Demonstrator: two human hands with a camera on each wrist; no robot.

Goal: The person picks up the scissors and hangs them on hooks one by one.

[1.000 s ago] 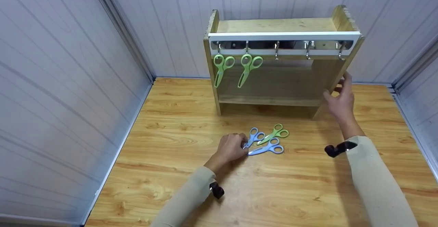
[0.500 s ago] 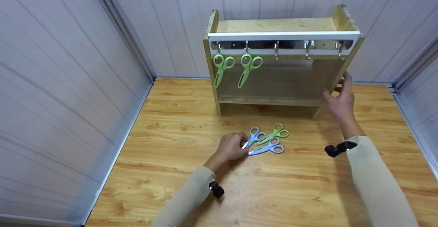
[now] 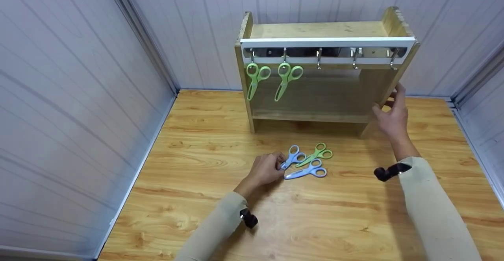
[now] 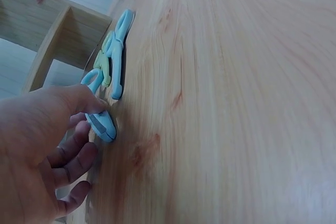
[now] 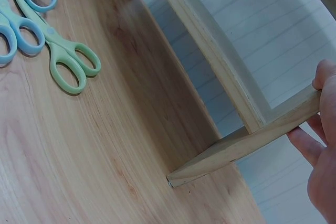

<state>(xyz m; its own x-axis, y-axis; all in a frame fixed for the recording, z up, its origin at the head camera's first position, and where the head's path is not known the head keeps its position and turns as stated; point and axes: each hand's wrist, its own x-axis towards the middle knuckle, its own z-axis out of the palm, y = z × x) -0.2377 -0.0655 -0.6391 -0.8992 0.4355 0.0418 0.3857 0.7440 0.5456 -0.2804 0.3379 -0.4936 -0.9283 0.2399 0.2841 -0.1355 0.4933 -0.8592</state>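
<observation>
Fingers of the left hand [image 3: 266,169] pinch blue scissors [image 3: 291,160], apparently by the blades, best raised clear of the second blue pair [image 3: 309,170] just beside the fingertips; the right hand [image 3: 393,119] grips the shelf unit [image 3: 311,117].

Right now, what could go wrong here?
The left hand pinches one pair of blue scissors by the blades; they might twist or slip. Lifting could drag the nearby green scissors. If the right hand shifts the wooden rack, the hanging green scissors could swing off their hooks.
</observation>
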